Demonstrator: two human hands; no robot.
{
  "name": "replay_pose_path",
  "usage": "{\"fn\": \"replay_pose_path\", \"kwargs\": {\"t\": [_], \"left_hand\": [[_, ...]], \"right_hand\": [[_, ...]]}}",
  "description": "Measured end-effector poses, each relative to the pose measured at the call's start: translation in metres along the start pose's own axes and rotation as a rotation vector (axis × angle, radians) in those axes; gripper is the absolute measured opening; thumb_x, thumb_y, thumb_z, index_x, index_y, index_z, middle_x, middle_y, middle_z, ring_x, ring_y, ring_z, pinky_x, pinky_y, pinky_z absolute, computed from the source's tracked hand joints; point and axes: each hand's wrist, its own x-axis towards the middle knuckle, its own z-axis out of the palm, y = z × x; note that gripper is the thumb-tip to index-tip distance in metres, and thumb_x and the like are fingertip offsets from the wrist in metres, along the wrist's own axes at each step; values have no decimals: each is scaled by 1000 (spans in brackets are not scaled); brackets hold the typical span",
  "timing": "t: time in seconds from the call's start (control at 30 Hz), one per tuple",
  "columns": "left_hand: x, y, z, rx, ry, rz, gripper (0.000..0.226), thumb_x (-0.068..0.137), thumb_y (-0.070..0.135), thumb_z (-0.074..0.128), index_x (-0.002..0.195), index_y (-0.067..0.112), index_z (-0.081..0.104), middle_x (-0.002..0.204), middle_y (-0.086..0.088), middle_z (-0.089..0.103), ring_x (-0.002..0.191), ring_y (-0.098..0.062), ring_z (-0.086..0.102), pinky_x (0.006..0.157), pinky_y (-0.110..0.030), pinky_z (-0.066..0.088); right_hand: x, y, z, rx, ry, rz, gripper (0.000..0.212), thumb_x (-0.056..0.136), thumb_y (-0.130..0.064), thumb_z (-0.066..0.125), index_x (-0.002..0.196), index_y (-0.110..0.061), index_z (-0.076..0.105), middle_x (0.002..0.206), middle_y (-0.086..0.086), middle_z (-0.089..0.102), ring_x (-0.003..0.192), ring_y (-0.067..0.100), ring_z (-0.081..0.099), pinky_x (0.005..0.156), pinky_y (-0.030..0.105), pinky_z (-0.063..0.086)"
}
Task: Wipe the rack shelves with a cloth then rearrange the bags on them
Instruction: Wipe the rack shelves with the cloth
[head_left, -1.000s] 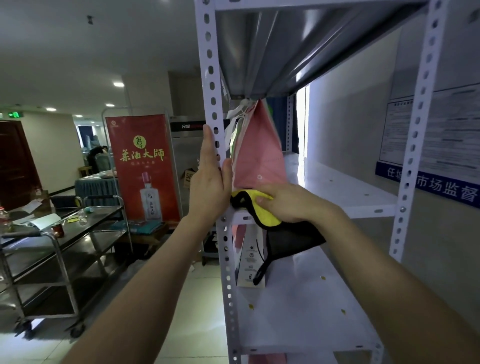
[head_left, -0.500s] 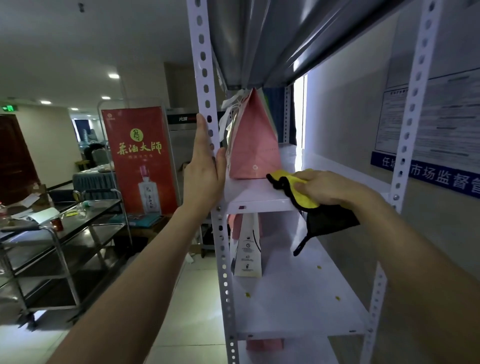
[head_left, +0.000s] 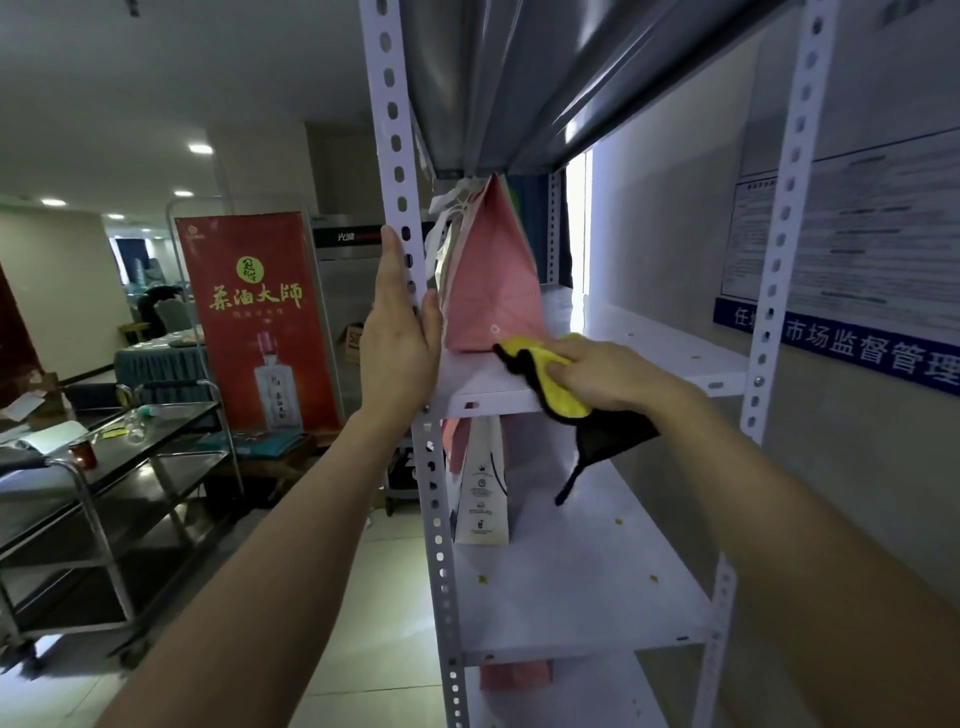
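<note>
A white metal rack stands in front of me. My right hand (head_left: 605, 376) grips a yellow and black cloth (head_left: 553, 382) and presses it on the front of the upper white shelf (head_left: 649, 343), just right of a pink paper bag (head_left: 493, 291) standing at the shelf's left end. The cloth's black part hangs over the shelf edge. My left hand (head_left: 400, 338) lies flat with straight fingers against the rack's front left post (head_left: 400, 171). A white paper bag (head_left: 480, 493) stands on the shelf below (head_left: 582, 587). Another pink bag (head_left: 514, 673) shows on the shelf under that.
A steel trolley (head_left: 104, 483) with papers and a small can stands at the left. A red banner stand (head_left: 254, 322) is behind it. The wall with a blue notice board (head_left: 852, 291) runs along the rack's right side. Tiled floor lies left of the rack.
My right hand has slid the cloth along the upper shelf's front, first to the right, then back left toward the pink bag. My left hand stays on the post.
</note>
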Motion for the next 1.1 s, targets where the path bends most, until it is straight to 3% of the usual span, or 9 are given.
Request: {"fn": "replay_pose_path", "kwargs": {"t": [0.07, 0.13, 0.2, 0.27, 0.37, 0.47, 0.57, 0.97, 1.1], "left_hand": [[0, 2, 2, 116, 71, 0, 70, 115, 37, 46, 174, 22, 12, 156, -6, 57, 126, -21, 63, 105, -45, 52], [-4, 7, 2, 361, 184, 20, 60, 114, 35, 50, 169, 18, 33, 156, -8, 55, 137, -25, 55, 113, -50, 43], [-14, 15, 7, 492, 305, 122, 44, 107, 19, 59, 151, 17, 56, 150, -14, 57, 138, -32, 54, 114, -53, 41], [-26, 25, 20, 463, 280, 284, 35, 96, 7, 61, 130, 12, 68, 139, -15, 62, 130, -36, 57, 110, -53, 42], [-35, 45, 44, 383, -14, 360, 23, 99, 22, 61, 118, 10, 69, 124, -14, 64, 116, -36, 59, 103, -50, 45], [-20, 50, 61, 375, -208, 152, 36, 106, 36, 51, 116, 7, 70, 114, -15, 67, 107, -36, 60, 97, -48, 46], [-6, 35, 69, 423, -311, 29, 46, 110, 42, 41, 122, 7, 67, 117, -18, 65, 113, -36, 56, 102, -51, 45], [-12, 30, 74, 475, -383, -29, 52, 110, 53, 42, 125, 8, 63, 123, -16, 60, 118, -35, 54, 108, -54, 42], [-12, 31, 74, 499, -358, -35, 49, 109, 53, 46, 121, 8, 64, 121, -14, 61, 115, -33, 54, 104, -51, 41]], "right_hand": [[-12, 26, -11, -14, 39, 93, 50, 109, -51, 37, 159, -50, 38, 167, -3, 38, 146, 29, 43, 114, 40, 34], [-23, 39, -18, 4, 61, 139, 50, 108, -52, 37, 158, -48, 41, 165, -5, 40, 144, 27, 45, 114, 41, 36], [-32, 46, -21, 25, 80, 170, 49, 107, -54, 37, 156, -50, 42, 165, -7, 40, 144, 26, 45, 115, 42, 37], [-37, 53, -25, 45, 100, 199, 50, 106, -55, 38, 156, -51, 42, 168, -9, 37, 146, 25, 43, 116, 42, 36], [-36, 64, -33, 22, 113, 249, 52, 108, -50, 38, 160, -40, 41, 169, -3, 36, 150, 26, 40, 111, 35, 34], [-28, 71, -37, -49, 108, 319, 56, 111, -45, 35, 165, -31, 32, 172, 4, 29, 156, 29, 30, 118, 38, 29], [-14, 75, -42, -78, 40, 359, 56, 112, -38, 33, 167, -30, 26, 173, 8, 27, 156, 31, 29, 119, 38, 28], [91, 93, -47, -93, -141, 447, 54, 107, -20, 36, 161, -20, 37, 160, 14, 44, 142, 35, 46, 106, 43, 38], [122, 100, -46, -97, -180, 412, 49, 106, -24, 37, 154, -21, 45, 139, 15, 56, 127, 32, 55, 102, 43, 42]]}}
